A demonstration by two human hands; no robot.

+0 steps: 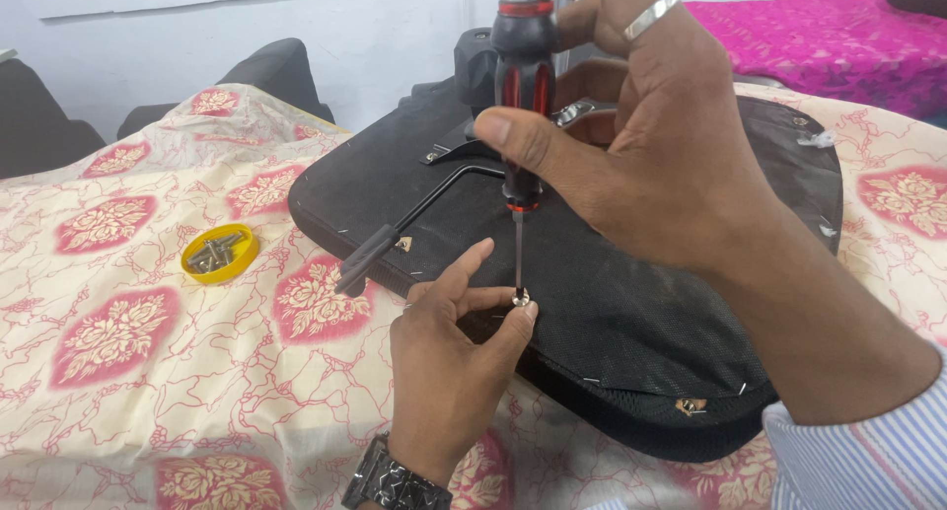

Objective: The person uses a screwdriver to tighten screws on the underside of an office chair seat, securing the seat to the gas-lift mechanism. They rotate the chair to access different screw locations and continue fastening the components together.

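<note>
Holding a screwdriver [523, 96] upright in my right hand [641, 145], fingers wrapped round its black-and-red handle, tip sitting on a screw [520, 297]. My left hand [454, 362] is pinching that screw between thumb and fingertips, steadying it on the underside of a black chair seat [631, 313]. The seat is lying on a floral cloth [118, 372] over the worktop. A black lever [414, 219] is sticking out of the seat. A yellow lid [219, 253] holding more screws is sitting well apart, left of the seat.

Seat pad [631, 303] on cloth [128, 401], lid of screws [219, 253] left
</note>
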